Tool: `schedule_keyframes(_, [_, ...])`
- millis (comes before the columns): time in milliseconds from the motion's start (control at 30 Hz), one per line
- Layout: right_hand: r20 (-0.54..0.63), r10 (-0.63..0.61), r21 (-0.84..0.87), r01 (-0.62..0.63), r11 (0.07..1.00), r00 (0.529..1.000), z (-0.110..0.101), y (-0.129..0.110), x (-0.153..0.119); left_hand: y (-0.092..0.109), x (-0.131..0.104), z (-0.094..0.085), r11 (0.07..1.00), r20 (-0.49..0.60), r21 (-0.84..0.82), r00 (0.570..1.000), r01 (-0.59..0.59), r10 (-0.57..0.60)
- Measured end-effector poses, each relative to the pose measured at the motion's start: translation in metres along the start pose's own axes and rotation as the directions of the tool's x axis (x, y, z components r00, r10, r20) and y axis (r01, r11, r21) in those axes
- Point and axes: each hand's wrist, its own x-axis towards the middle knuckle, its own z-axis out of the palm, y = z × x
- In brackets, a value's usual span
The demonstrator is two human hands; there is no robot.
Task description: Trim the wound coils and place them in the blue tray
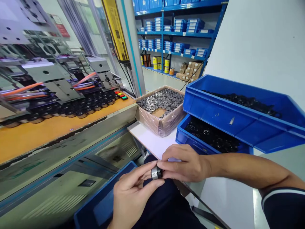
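Observation:
Between my two hands, above my lap, is a small motor stator core, a silvery metal ring with black plastic on its end. My left hand grips it from the left, thumb below and index finger above. From the right, my right hand has its fingertips closed on the black end. Whether a separate black piece sits under those fingertips cannot be made out. In front of my hands stands a plastic-wrapped carton holding many metal cores. Black plastic parts fill the lower blue bin to the right.
An upper blue bin with more black parts rests tilted over the lower one. At left, a machine stands behind an orange worktop lined with finished-looking cores. Another blue bin lies below my left hand. Blue shelves stand behind.

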Motion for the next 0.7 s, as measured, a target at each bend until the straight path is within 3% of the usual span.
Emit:
schedule_keyframes(100, [0.015,-0.101,-0.066,0.102,0.993,0.995,-0.002,0.003,-0.001,0.004,-0.001,0.003,0.993,-0.006,-0.045,0.994,0.112,-0.112])
schedule_keyframes(267, [0.039,-0.187,-0.141,0.191,0.971,0.982,-0.004,0.005,-0.002,0.008,-0.004,0.007,0.922,-0.021,-0.19,0.938,0.336,-0.346])
schedule_keyframes(433, [0.052,-0.246,-0.2,0.252,0.947,0.968,-0.001,0.005,-0.004,0.0,-0.001,-0.001,0.944,0.092,-0.16,0.956,0.29,-0.278])
schedule_keyframes(600, [0.03,-0.115,-0.143,0.118,0.983,0.993,0.0,0.002,-0.004,-0.007,0.001,-0.007,0.931,0.17,-0.221,0.952,0.29,-0.256])
schedule_keyframes(700, [0.041,-0.145,-0.154,0.15,0.977,0.989,0.0,0.001,-0.004,-0.006,0.0,-0.007,0.923,0.192,-0.24,0.947,0.3,-0.258])
